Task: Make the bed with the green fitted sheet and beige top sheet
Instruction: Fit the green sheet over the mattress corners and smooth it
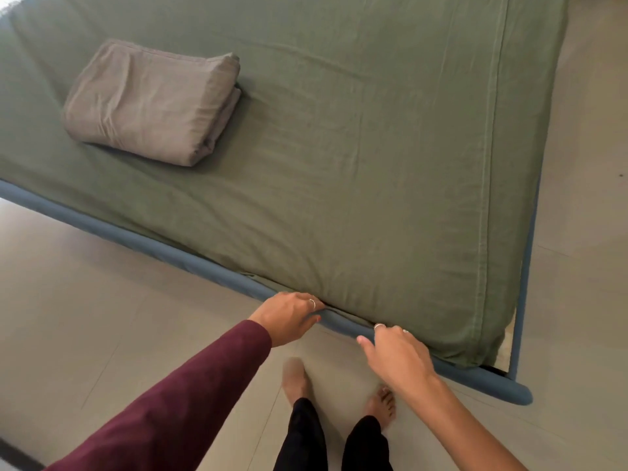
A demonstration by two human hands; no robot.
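The green fitted sheet (339, 158) covers the mattress, with light wrinkles across it. A folded beige top sheet (149, 103) lies on it toward the upper left. My left hand (289, 314) and my right hand (397, 358) are both at the near edge of the mattress, fingers curled down where the green sheet meets the blue bed frame (217, 273). Their fingertips are hidden in that gap, so whether they grip the sheet's edge is unclear. The green sheet's near right corner (475, 351) hangs over the mattress corner.
The blue padded frame rail runs along the near side and ends in a rounded corner (516, 392) at the lower right. Pale tiled floor (85, 317) surrounds the bed. My bare feet (380, 402) stand on it just below my hands.
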